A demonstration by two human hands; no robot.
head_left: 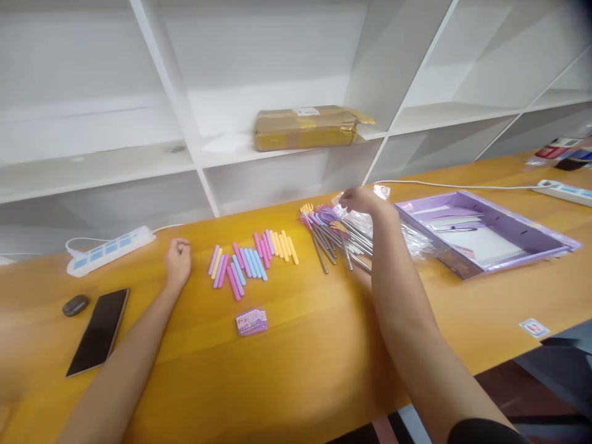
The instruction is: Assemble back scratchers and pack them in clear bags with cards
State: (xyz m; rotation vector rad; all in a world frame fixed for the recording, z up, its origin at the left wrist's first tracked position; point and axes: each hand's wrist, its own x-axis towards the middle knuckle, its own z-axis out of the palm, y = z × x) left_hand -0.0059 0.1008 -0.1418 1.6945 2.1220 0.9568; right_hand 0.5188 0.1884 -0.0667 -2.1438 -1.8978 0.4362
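My left hand [178, 261] rests on the table with its fingers curled in and nothing showing in them. Just to its right lie several short coloured tubes [250, 264] in pink, purple, blue and yellow, laid in slanting rows. Over a pile of back scratchers [345, 237] with metal rods and small coloured hand-shaped heads is my right hand [359, 200]. Its fingers are bent together at the far side of the pile; what they hold, if anything, is hidden. Clear plastic wrap [411, 237] lies around the rods. A stack of small printed cards [251, 322] sits nearer to me.
At the right stands an open purple box [509, 262] with papers and a pen inside. A phone [99, 333], a black earbud case [76, 304] and a power strip [111, 251] lie at the left. A taped cardboard box [305, 129] occupies the shelf behind.
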